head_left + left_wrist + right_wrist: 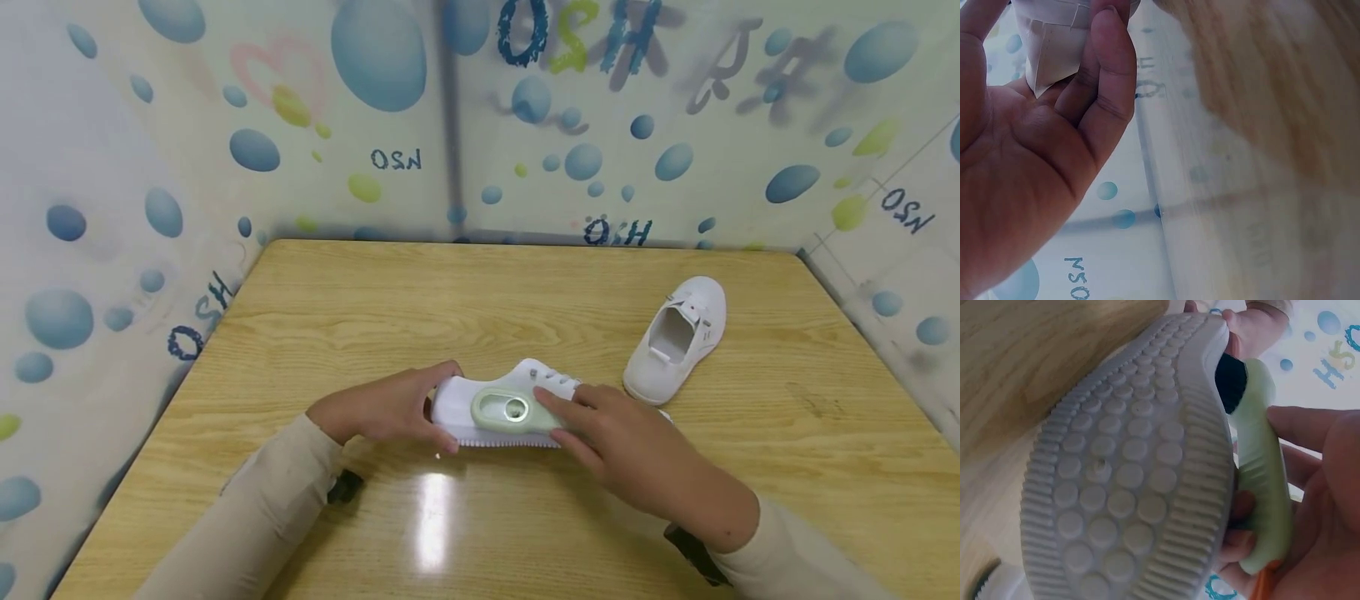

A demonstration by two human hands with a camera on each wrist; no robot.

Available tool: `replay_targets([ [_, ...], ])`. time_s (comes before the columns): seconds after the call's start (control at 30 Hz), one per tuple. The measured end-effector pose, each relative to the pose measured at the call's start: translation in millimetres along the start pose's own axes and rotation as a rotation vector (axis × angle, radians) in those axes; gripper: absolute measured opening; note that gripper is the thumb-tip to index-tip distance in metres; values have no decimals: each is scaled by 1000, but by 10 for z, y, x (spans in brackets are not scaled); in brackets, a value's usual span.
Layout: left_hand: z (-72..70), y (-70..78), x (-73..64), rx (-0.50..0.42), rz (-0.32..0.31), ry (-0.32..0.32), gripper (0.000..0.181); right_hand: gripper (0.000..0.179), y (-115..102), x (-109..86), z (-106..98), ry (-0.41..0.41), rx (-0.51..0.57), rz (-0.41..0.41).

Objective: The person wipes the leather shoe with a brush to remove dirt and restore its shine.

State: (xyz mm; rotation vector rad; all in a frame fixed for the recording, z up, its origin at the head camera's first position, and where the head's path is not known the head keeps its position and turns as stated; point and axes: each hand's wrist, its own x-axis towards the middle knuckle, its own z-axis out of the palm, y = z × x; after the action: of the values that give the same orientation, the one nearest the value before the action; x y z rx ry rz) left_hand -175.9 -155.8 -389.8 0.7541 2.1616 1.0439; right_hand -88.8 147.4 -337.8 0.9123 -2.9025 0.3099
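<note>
A white lace-up shoe (455, 408) is tilted on its side above the table, toe to the right. My left hand (397, 404) grips its heel, thumb and fingers on either side; the left wrist view shows the shoe's heel (1054, 44) between them. With my right hand (637, 446) I hold a pale green brush (491, 410) along the shoe's upper. Dark bristles (1230, 382) meet the shoe's side in the right wrist view, where the studded sole (1129, 469) faces the camera. An orange loop (1263, 584) hangs from the brush handle.
Another white shoe (651, 373) stands upright on the wooden table (390, 300), behind and to the right of my right hand. Patterned walls (300, 183) with blue dots enclose the table's back and sides.
</note>
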Motion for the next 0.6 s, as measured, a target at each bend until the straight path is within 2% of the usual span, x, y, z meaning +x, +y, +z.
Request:
replay_targets([
  [0.27, -4, 12, -3, -11, -6, -7, 65, 46, 112, -128, -114, 5, -2, 41],
  [0.6, -3, 15, -10, 42, -2, 2, 64, 46, 232, -289, -207, 24, -8, 79],
])
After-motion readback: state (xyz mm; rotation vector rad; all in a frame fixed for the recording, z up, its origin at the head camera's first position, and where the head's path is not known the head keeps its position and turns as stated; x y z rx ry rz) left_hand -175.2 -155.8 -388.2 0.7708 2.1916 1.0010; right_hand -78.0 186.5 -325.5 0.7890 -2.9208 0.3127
